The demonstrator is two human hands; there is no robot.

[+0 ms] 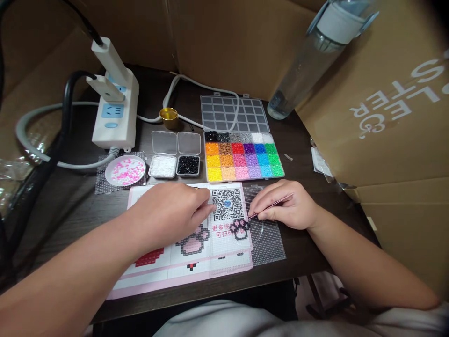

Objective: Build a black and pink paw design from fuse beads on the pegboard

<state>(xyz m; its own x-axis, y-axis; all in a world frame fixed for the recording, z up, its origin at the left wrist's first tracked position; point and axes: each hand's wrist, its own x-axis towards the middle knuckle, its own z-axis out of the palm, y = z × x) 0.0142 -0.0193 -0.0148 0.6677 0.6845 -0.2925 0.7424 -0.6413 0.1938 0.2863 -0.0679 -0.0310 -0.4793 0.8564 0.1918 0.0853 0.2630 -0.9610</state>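
My right hand (286, 203) grips pink tweezers (271, 204), their tips close to a small paw shape of black and pink fuse beads (240, 229). The bead paw sits on a clear pegboard (228, 262) laid over a printed pattern sheet (161, 280). My left hand (175, 206) is closed over the sheet, thumb and fingers together near the QR code (227, 204); whatever they hold is hidden. Beside the left hand, the sheet shows a printed pink paw (192, 244). Another clear pegboard (271, 245) lies under the right hand.
Behind the sheet stand a bead box (244, 155) with many colours, small boxes of white beads (162, 166) and black beads (188, 165), and a dish (125, 170) of pink and white beads. A gold cup (169, 118), power strip (117, 112), cables and bottle (305, 65) stand farther back.
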